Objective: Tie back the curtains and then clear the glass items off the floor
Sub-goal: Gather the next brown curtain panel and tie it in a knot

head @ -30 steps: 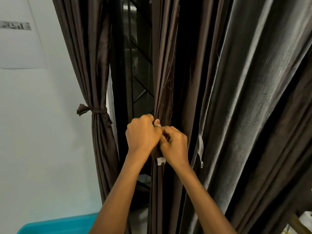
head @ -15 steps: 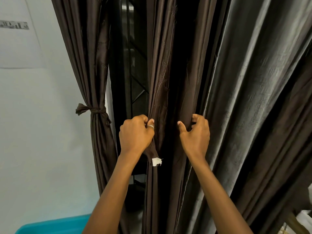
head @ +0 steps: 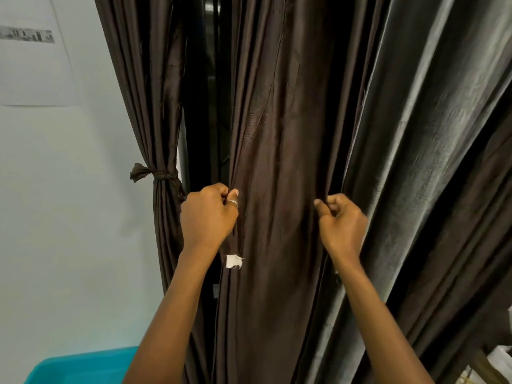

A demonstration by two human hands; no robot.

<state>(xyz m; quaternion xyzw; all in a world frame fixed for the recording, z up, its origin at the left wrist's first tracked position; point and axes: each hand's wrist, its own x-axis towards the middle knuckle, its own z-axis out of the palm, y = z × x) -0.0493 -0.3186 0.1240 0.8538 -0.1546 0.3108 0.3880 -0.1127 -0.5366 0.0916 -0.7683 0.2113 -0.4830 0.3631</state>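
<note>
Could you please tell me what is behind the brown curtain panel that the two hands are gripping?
Left of the brown curtain panel, a gap shows dark window glass with metal bars. The left hand and right hand hold its edges. Directly behind the fabric, everything is covered.

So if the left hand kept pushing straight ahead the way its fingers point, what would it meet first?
The left hand already grips the brown curtain panel; pushing on, it would press into that fabric. The dark window behind probably comes next, though depth is unclear.

White wall (head: 69,217) at left with a paper sheet (head: 33,65) stuck on it, dark printed strip near its top. Teal plastic tub (head: 83,367) bottom left.
</note>
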